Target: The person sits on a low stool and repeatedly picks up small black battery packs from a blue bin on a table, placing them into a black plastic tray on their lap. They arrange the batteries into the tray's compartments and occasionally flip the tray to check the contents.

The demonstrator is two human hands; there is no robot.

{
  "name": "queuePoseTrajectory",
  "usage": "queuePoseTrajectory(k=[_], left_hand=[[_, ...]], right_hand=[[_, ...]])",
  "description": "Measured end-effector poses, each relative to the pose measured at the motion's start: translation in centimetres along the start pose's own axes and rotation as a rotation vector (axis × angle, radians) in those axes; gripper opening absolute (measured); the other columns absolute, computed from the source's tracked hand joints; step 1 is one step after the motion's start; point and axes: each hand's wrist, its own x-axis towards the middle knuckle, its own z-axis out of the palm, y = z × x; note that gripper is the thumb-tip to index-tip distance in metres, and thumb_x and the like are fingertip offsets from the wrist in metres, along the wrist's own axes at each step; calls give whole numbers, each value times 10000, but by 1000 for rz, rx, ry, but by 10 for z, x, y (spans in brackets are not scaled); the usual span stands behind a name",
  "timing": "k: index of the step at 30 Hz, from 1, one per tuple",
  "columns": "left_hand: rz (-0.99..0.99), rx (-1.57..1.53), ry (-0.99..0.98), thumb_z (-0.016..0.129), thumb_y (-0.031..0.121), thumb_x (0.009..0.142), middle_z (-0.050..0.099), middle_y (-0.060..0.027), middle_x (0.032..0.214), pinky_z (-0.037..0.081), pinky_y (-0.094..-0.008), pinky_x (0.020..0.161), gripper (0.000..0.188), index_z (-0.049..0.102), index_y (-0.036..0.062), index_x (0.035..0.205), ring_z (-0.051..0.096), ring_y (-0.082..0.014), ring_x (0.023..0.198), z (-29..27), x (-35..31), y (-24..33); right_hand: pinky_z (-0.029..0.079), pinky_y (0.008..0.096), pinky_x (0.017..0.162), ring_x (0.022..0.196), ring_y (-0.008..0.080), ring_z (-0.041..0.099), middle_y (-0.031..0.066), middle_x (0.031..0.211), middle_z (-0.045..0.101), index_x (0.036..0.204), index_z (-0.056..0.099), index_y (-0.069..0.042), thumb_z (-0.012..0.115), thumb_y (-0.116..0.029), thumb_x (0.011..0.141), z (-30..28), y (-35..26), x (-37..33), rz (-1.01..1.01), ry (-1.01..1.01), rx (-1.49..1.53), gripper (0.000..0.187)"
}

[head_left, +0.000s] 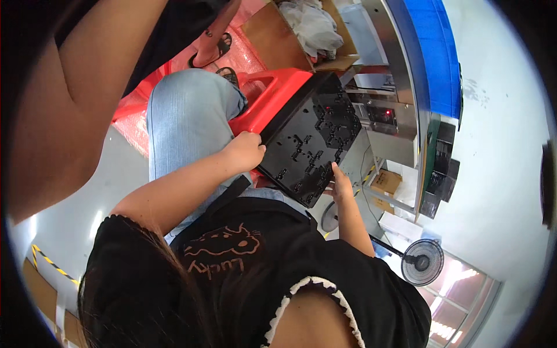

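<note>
A flat black plastic panel point(307, 148) with raised clips and small cut-outs lies tilted in front of my body. My left hand point(246, 152) is closed on its left edge, fingers bent over the rim. At the lower right edge, my right hand point(341, 182) grips it with the thumb raised along the side; its other fingers are partly hidden. Right beside the panel's far left side is a red plastic stool point(272, 95), partly covered by it. My jeans-clad leg point(188, 116) is to the left.
Another person's bare arm point(75, 104) is close on my left. An open cardboard box point(275, 37) holding white plastic bags point(313, 29) stands beyond the stool. A metal machine point(380, 110) with a red light is at right, near a black fan point(422, 262).
</note>
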Motion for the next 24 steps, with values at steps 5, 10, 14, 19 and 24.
queuePoseTrajectory(k=[5, 10, 14, 19, 24], left_hand=[[-67, -221, -141, 587, 269, 901, 679, -213, 794, 509, -400, 695, 350, 675, -70, 884, 674, -301, 765, -8, 7, -2], [-281, -585, -342, 513, 410, 967, 635, -75, 756, 499, -352, 623, 440, 655, 4, 875, 626, -194, 695, -9, 17, 1], [-258, -1102, -592, 489, 389, 986, 670, -114, 974, 524, -374, 793, 393, 594, 20, 1069, 654, -221, 880, -14, 8, 22], [-275, -1192, -587, 474, 356, 999, 664, -141, 1004, 536, -428, 857, 410, 583, -21, 1118, 659, -265, 935, -14, 8, 41], [-10, -927, -385, 527, 329, 983, 664, -155, 1000, 561, -387, 831, 402, 615, -49, 1087, 674, -267, 852, -33, 19, 35]], right_hand=[[472, 469, 884, 1069, 341, 566, 208, 1192, 564, 1297, 515, -2, 601, -584, 873, 25, -10, -28, -303, 409, -416, 726], [333, 509, 1060, 1277, 461, 389, 306, 1402, 370, 1428, 363, -5, 832, -452, 679, 95, -41, -106, -1209, 320, -862, 991], [320, 541, 1079, 1295, 494, 366, 301, 1421, 346, 1481, 263, -26, 875, -298, 607, 111, -39, -112, -1198, 330, -926, 1102], [304, 528, 1121, 1341, 516, 321, 293, 1429, 364, 1476, 271, -22, 763, -74, 647, 98, -28, -111, -1262, 324, -795, 965], [371, 471, 1094, 1323, 478, 396, 233, 1398, 477, 1412, 431, -54, 725, -47, 649, 74, -36, -120, -1306, 344, -728, 818]])
